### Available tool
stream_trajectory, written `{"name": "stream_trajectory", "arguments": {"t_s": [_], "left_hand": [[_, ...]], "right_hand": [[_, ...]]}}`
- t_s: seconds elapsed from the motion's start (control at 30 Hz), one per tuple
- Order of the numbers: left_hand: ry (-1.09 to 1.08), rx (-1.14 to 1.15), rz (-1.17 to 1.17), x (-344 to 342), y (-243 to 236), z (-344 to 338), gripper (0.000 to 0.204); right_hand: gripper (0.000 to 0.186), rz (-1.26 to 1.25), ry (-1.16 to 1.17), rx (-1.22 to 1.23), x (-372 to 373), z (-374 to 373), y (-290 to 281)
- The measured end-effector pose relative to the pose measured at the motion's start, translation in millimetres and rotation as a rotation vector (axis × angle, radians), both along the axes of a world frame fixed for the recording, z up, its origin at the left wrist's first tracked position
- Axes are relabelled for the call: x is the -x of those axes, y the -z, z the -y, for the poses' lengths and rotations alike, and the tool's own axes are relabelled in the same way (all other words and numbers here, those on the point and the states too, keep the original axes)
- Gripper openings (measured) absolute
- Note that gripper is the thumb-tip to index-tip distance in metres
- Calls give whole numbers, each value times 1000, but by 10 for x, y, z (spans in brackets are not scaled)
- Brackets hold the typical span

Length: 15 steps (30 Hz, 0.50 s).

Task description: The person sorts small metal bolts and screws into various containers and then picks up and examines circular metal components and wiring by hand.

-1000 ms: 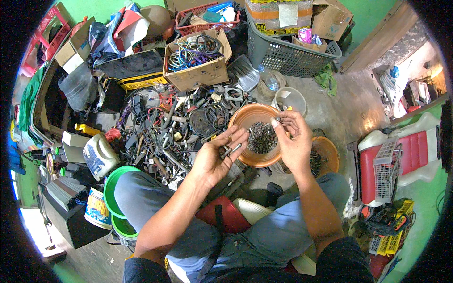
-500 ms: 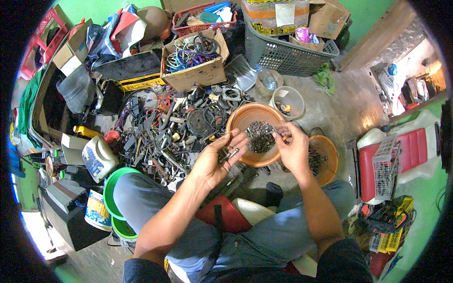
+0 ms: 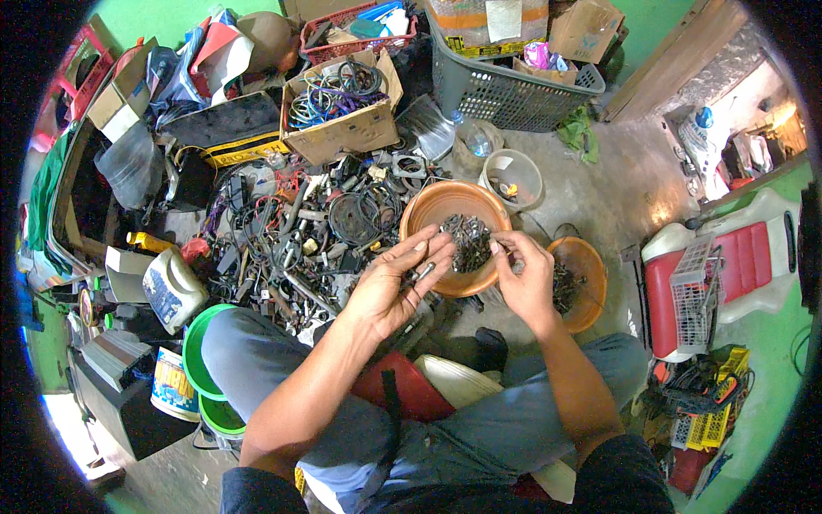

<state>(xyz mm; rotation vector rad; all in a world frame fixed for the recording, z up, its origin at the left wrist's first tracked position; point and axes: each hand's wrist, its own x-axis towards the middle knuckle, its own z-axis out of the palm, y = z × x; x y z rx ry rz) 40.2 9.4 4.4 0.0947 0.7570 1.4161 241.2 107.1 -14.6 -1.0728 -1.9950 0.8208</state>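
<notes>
My left hand (image 3: 396, 281) is held palm up at the near left edge of an orange-brown basin (image 3: 413, 211). A short metal bolt (image 3: 425, 271) lies across its half-curled fingers. My right hand (image 3: 526, 278) is over the basin's right rim, with thumb and fingertips pinched together. Whatever is between those fingertips is too small to make out. Inside the basin is a heap of small dark bolts and screws (image 3: 469, 242). A second orange basin (image 3: 589, 313) with more small metal parts stands partly behind my right hand.
Left of the basin spreads a pile of metal parts and cables (image 3: 300, 231). A white tub (image 3: 514, 176) and a clear plastic bottle (image 3: 479, 144) stand beyond it. Further back are a cardboard box of wires (image 3: 342, 133) and a grey crate (image 3: 505, 98). Green buckets (image 3: 199, 364) sit by my left knee.
The whole view has shifted slightly. My right hand has drawn a little back toward me from above the bolts to the basin's rim. My left hand still holds the bolt.
</notes>
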Motion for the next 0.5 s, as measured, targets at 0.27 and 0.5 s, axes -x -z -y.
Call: {"name": "stream_trajectory", "arguments": {"t_s": [0.27, 0.5], "left_hand": [[26, -55, 287, 42, 6, -29, 59], [26, -91, 339, 88, 11, -38, 68]], "right_hand": [[16, -36, -142, -129, 94, 101, -164], [21, 1, -418, -194, 254, 121, -281]]}}
